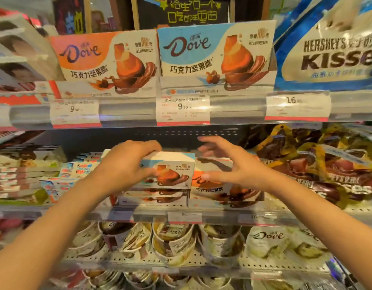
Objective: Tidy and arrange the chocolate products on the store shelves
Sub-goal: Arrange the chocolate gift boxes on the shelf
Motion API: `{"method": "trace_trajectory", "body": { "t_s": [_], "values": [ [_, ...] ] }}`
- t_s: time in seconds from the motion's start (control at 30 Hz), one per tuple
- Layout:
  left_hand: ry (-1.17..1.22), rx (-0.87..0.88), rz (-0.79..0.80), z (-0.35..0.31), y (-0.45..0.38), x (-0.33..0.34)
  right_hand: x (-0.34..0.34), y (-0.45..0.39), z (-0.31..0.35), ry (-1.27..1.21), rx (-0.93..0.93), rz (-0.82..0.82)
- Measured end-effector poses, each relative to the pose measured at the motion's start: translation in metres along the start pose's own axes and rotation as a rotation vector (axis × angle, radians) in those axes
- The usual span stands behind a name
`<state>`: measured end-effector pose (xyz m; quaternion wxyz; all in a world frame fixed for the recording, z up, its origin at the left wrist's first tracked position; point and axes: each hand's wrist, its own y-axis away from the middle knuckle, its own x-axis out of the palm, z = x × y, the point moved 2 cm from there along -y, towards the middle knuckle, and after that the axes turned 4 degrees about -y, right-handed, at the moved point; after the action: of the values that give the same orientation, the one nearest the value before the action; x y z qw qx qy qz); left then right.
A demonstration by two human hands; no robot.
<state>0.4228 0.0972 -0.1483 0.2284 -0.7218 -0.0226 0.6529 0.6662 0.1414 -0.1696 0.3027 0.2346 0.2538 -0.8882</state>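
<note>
Here the shelving fills the whole view: a top shelf [128, 114] carrying two big Dove display cartons, an orange one [105, 61] and a blue one [216, 53], with a Hershey's Kisses bag [331, 57] to their right; a middle shelf [222, 214] where the work is; and a lower tier of Dove cups [174, 241]. On the middle shelf, brown and gold chocolate bags [319, 162] crowd the right side and Kinder boxes [76, 170] sit at the left. Between them stands a short stack of Dove boxes, and beside it an orange Dove box [220, 189]. The left hand [126, 164] grasps the blue Dove box [172, 170] on top of that stack, fingers curled over its upper edge, thumb on its front. The right hand [229, 164] is released, fingers spread, hovering just above the orange box and holding nothing. The risk, as I judge it: the top box is gripped from one end only, so it could skew or slide forward off the stack, and the spread right fingers could nudge the bags or the orange box.
</note>
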Motion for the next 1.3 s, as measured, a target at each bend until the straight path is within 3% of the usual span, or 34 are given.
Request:
{"method": "trace_trajectory", "body": {
  "t_s": [0.13, 0.27, 0.43, 0.53, 0.63, 0.87, 1.2, 1.3],
  "values": [
    [0.164, 0.063, -0.097, -0.025, 0.001, -0.021, 0.007, -0.006, 0.018, 0.0, -0.146, -0.011],
    [0.206, 0.103, -0.11, -0.044, -0.008, -0.013, 0.0, -0.003, 0.023, 0.039, -0.209, -0.133],
    [-0.123, 0.124, -0.458, -0.05, -0.01, 0.013, -0.032, 0.012, 0.002, -0.049, -0.118, -0.314],
    [-0.254, 0.318, -0.61, -0.058, 0.001, 0.033, -0.05, 0.022, -0.01, -0.063, -0.045, -0.377],
    [-0.23, 0.452, -0.462, -0.066, 0.001, 0.056, -0.06, 0.033, -0.018, -0.133, -0.021, -0.424],
    [-0.115, 0.188, -0.121, -0.072, -0.028, 0.086, -0.069, 0.049, -0.024, -0.104, -0.023, -0.674],
    [-0.056, 0.097, -0.066, -0.075, -0.051, 0.088, -0.08, 0.062, -0.018, 0.109, -0.035, -0.739],
    [0.141, 0.085, -0.083, -0.075, -0.044, 0.083, -0.084, 0.065, -0.015, 0.101, -0.043, -0.738]
  ]
}}
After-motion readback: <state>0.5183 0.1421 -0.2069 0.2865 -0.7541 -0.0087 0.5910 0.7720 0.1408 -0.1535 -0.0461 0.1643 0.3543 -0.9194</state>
